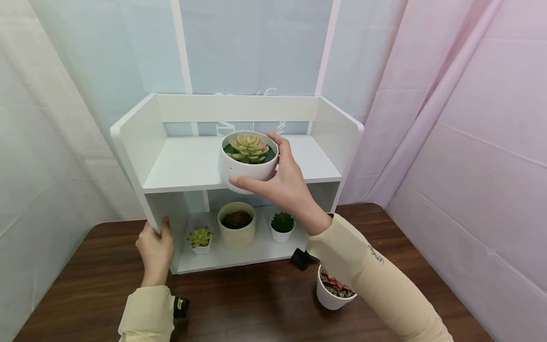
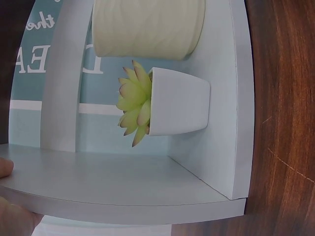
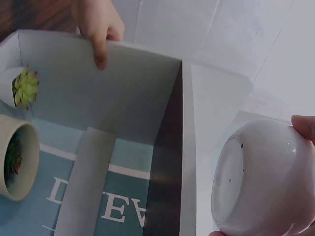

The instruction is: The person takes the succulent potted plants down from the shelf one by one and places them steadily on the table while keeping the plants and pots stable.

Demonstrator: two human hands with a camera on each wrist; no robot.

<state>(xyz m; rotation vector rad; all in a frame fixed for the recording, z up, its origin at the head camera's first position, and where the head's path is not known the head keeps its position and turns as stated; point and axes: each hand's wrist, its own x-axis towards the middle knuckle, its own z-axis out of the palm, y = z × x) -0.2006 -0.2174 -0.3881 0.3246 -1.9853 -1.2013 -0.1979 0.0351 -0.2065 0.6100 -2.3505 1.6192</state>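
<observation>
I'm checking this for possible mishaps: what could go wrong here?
The glossy white pot could slip from the right hand, which grips its sides. Its base might catch the upper shelf's front edge. The right sleeve, overlapping the pink-plant pot in the head view, might brush it.

ok so the desktop shelf (image 1: pixel 239 108) is on the table (image 1: pixel 239 308). Lower tier (image 1: pixel 262 242), left to right: square-potted succulent (image 1: pixel 200 240), cylindrical planter (image 1: pixel 237 236), round-potted succulent (image 1: pixel 281 229). Another succulent pot (image 1: pixel 333 297) sits out front, right side. Bowl planter (image 1: pixel 247 166)'s in the right hand (image 1: pixel 286 183), by the upper tier (image 1: pixel 188 161).
</observation>
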